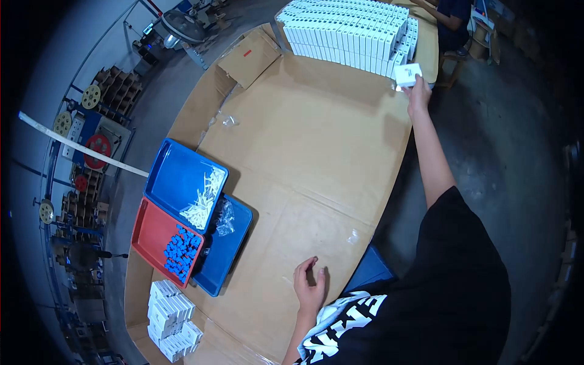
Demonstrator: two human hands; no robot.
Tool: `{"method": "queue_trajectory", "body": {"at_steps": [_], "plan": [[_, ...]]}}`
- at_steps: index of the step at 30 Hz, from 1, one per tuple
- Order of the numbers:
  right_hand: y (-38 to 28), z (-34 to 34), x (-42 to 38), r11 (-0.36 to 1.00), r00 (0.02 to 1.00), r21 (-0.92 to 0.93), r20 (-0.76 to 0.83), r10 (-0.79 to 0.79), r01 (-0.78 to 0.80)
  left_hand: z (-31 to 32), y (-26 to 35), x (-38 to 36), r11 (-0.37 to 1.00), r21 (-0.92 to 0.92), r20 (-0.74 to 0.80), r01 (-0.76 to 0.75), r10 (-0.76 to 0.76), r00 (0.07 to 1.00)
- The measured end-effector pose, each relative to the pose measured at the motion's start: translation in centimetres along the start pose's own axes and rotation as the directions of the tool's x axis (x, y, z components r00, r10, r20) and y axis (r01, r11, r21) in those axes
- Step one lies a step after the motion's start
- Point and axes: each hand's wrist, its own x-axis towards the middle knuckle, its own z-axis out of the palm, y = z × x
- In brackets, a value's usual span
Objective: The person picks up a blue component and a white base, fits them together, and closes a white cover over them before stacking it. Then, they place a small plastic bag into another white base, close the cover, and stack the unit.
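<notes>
Stretched out to the far right end of the table, my right hand (418, 96) grips a small white box (407, 75) with dark print on top. It is right beside a big block of stacked white boxes (347, 33) set in tight rows. My left hand (310, 285) hovers close over the cardboard-covered table (304, 182), near my body. Its thumb and fingers are apart and curved, with nothing between them.
A blue tray (176, 164) holds white slender parts, and a red tray (149, 228) holds small blue pieces. Another blue tray (228, 261) lies partly under them with clear plastic bags. More white boxes (170, 319) are stacked at lower left. Another person (453, 21) sits at the far end.
</notes>
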Motion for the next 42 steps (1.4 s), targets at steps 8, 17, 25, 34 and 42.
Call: {"method": "queue_trajectory", "body": {"at_steps": [8, 17, 25, 34, 42], "plan": [[-1.4, 3.9, 9.0, 0.96, 0.957, -0.197, -0.173, -0.232, 0.197, -0.3, 1.1, 0.9, 0.952, 0.249, 0.101, -0.176, 0.155, 0.983], [0.5, 7.2, 11.2, 0.581, 0.944, -0.748, 0.207, -0.255, 0.321, -0.3, 1.0, 1.0, 0.944, 0.284, 0.099, -0.171, 0.148, 0.984], [0.0, 6.1, 11.9, 0.645, 0.943, -0.702, 0.123, -0.31, 0.303, -0.1, 1.1, 0.9, 0.952, 0.265, 0.084, -0.154, 0.137, 0.987], [-0.2, 3.9, 9.7, 0.677, 0.892, -0.63, 0.054, -0.449, 0.379, -0.3, 1.3, 1.1, 0.947, 0.285, 0.07, -0.149, 0.135, 0.988], [3.8, 0.6, -19.5, 0.509, 0.7, -0.521, 0.665, -0.261, 0.685, -1.3, 1.2, 1.2, 0.951, 0.259, 0.025, -0.167, 0.166, 0.986]]}}
